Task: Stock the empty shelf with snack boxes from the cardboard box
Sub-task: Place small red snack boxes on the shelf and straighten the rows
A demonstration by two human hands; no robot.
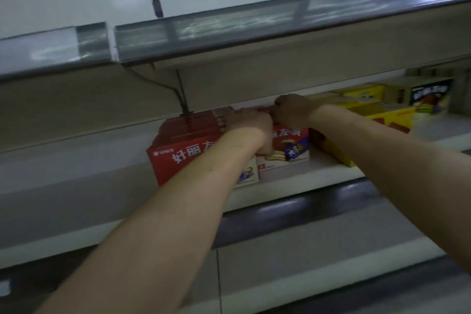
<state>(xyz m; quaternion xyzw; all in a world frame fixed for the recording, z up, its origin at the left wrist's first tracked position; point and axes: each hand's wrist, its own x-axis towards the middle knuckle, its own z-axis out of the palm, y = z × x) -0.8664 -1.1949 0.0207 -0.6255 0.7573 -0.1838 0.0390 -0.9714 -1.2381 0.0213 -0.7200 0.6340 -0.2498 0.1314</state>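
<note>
Looks like the placing step, not the fetching one. Got both arms reaching deep into the shelf (326, 171), with the red snack boxes (183, 158) sitting on it left of centre, front one right up at the lip. Left grip (251, 122) clamped over the top of the second red box (288, 145), thumb down the front face. Right grip (293, 109) knuckles-up just behind, touching the left. Can't tell if it's curled on a box or just shoving, since it's blurry and the fingers are hidden. No sign of the cardboard box anywhere in view.

Next up, probably: square that second box against its neighbour, line the faces up, let go, pull both arms straight out, then off to the cardboard box for more.

Room-wise: low ceiling from the upper shelf (254, 33), so no lifting high, better to slide flat. Worth watching the metal bracket (182, 99) hanging down right above the red stack on the left. Yellow boxes (382, 115) close on the right with only a narrow gap to the red ones, so not much sideways play there. Loads of bare shelf off to the left though. Careful with that front box near the lip, looks easy to knock off on the way out.
</note>
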